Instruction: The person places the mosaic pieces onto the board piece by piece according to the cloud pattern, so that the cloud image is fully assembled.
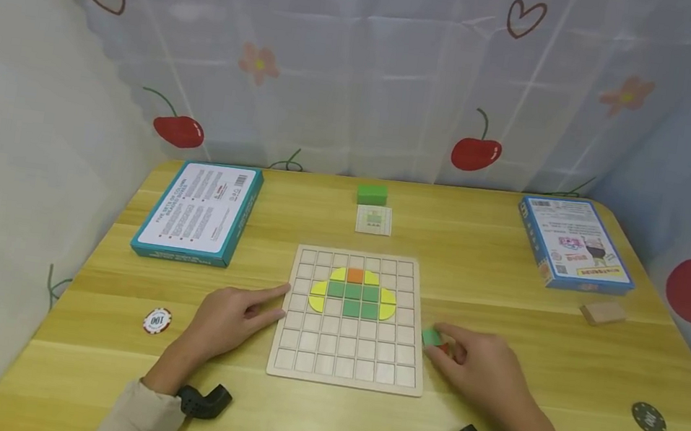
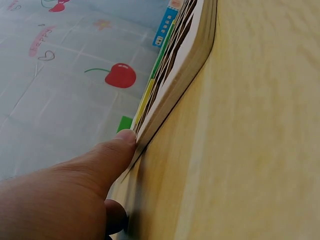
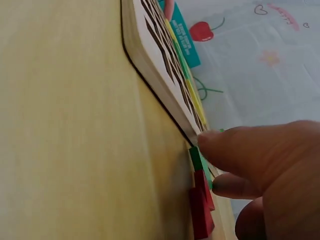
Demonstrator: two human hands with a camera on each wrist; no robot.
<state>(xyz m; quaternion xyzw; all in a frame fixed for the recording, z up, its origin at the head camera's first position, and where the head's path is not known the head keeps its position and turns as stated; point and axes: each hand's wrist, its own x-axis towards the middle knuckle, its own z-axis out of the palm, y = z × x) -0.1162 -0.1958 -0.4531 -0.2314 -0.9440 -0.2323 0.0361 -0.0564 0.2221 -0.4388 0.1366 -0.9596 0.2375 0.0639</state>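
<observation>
On the yellow wooden bench (image 1: 507, 280), both hands lie at the sides of a square pale-wood grid board (image 1: 350, 318). R hand (image 1: 484, 376) sits just off the board's R edge; its grip is curled round a small green square tile (image 1: 431, 337), thumb and forefinger pinching it, w/ small red tiles (image 3: 201, 207) directly under the fingers (image 3: 240, 150) on the bench, touching the green one. The green tile is just beside the board's edge, not on the grid. L hand (image 1: 234, 317) rests on the bench at the board's L edge, grip released: forefinger straight and touching the board's rim, nothing held; L wrist view shows a fingertip (image 2: 122, 142) against the board's side.

Just ahead of both grips, in the board's upper middle, lies a patch of tiles: green squares (image 1: 352, 299), yellow curved pieces (image 1: 318, 296) at the flanks, one orange square (image 1: 355, 275) on top.

Farther beyond the grips: small picture card (image 1: 374, 220) w/ a green block (image 1: 372, 193) behind it. Well L of the L grip: teal flat box (image 1: 198, 212) and red-white chip (image 1: 157, 321). Well R of the R grip: blue flat box (image 1: 574, 244), plain wood block (image 1: 604, 312), dark chip (image 1: 648, 418).
</observation>
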